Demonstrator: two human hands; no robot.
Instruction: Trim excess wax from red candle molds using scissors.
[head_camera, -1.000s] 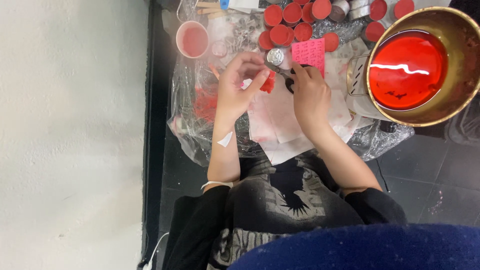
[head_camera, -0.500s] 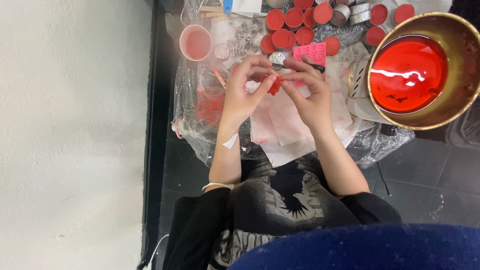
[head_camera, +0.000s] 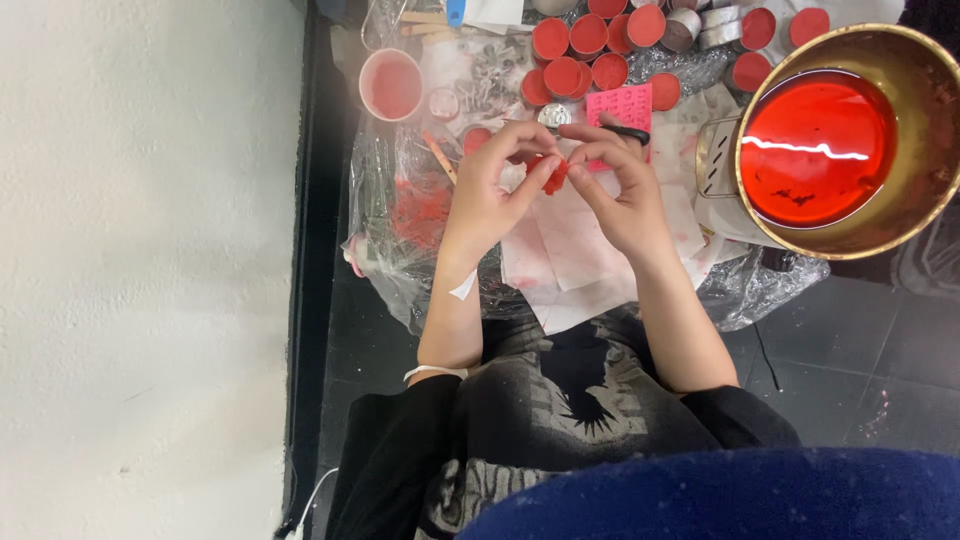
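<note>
Both my hands meet over stained white paper sheets (head_camera: 570, 250). My left hand (head_camera: 490, 195) and my right hand (head_camera: 625, 195) pinch a small red lump (head_camera: 556, 176) between thumbs and fingertips. A dark thin tool (head_camera: 628, 131) lies under the fingers of my right hand; whether it is held I cannot tell. Just beyond the hands sit a pink card (head_camera: 620, 103) and a small silver round piece (head_camera: 554, 116).
A large brass pot of red liquid (head_camera: 815, 145) stands at the right. Several small tins filled with red (head_camera: 585, 40) crowd the far side. A pink cup (head_camera: 391, 85) and a wooden stick (head_camera: 440, 155) lie left, on crumpled clear plastic (head_camera: 400, 230). White wall at left.
My right hand left the dark tool by the pink card and came to my left hand; both now pinch the red lump, and the view shifted slightly.
</note>
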